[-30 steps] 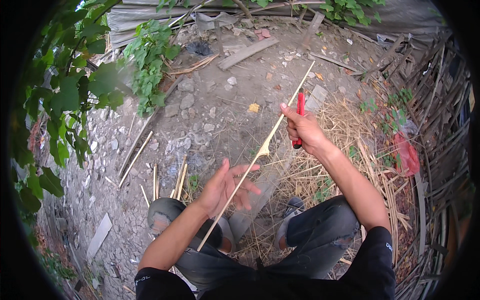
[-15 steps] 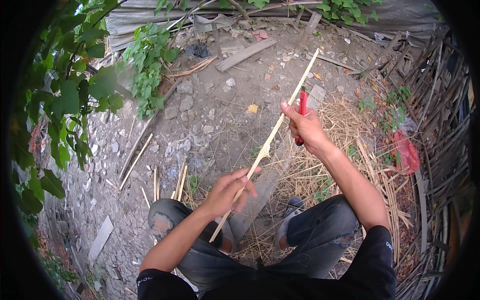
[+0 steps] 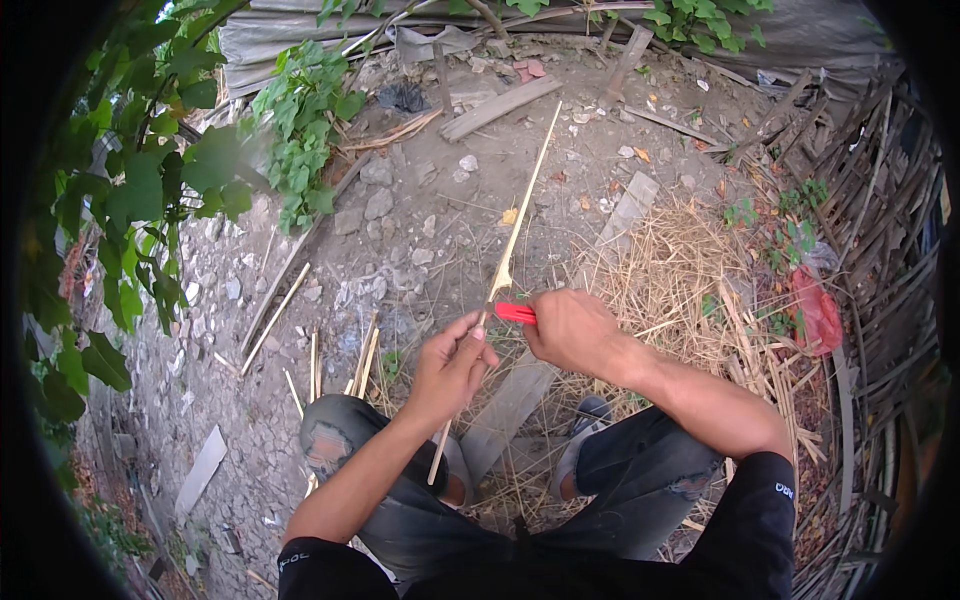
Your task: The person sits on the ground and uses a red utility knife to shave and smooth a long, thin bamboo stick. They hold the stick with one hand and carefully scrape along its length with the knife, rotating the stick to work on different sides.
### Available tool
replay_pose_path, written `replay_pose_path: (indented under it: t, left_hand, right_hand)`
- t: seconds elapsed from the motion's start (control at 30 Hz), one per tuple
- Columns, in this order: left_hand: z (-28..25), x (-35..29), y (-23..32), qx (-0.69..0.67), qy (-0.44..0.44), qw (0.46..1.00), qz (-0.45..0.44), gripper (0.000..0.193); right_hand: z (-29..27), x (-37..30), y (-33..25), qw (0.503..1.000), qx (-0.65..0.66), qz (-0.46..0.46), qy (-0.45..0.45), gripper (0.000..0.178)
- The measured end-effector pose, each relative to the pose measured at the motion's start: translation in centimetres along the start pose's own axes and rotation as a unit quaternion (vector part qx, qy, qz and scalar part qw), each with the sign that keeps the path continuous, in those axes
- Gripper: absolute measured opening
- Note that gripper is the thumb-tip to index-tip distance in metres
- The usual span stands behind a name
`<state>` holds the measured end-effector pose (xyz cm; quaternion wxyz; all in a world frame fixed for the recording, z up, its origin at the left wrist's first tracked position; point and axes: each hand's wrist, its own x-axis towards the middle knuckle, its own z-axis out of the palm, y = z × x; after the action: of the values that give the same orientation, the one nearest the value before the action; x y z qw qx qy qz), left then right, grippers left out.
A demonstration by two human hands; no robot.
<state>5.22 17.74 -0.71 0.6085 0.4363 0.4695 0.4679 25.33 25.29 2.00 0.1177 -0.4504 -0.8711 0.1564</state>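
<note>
A long pale strip of split wood, perhaps bamboo, (image 3: 525, 222) slants up and away between my knees. Its lower part is pinched in my left hand (image 3: 450, 368), with the end hanging below the fingers. Just above that grip, a frayed curl of shaving (image 3: 502, 282) sticks out from the strip. My right hand (image 3: 575, 330) is closed around a red utility knife (image 3: 515, 313), whose front end points left at the strip just below the curl. Whether the blade touches the strip is too small to tell.
A weathered plank (image 3: 510, 415) lies between my feet. Shavings (image 3: 675, 270) are heaped at right, near a red plastic bag (image 3: 815, 310) and a fence of sticks (image 3: 875, 240). Several cut strips (image 3: 365, 355) stand by my left knee. Leafy vines (image 3: 300, 130) hang at left.
My right hand has let go of the strip's upper part and come down toward my left hand, turning the knife sideways to the strip. The strip's far end has swung left.
</note>
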Motion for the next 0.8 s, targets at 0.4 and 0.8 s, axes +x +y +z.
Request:
replay_pose_path:
  t: [0.4,0.8]
  left_hand:
    - [-0.1,1.0,-1.0,-0.118,0.070,0.990,-0.041,0.036]
    - [0.1,1.0,1.6,-0.198,0.047,0.977,-0.061,0.039]
  right_hand:
    - [2.3,5.2,1.1,0.989,-0.136,0.008,0.066,0.018]
    - [1.8,8.1,2.0,0.973,-0.182,0.006,0.144,0.019]
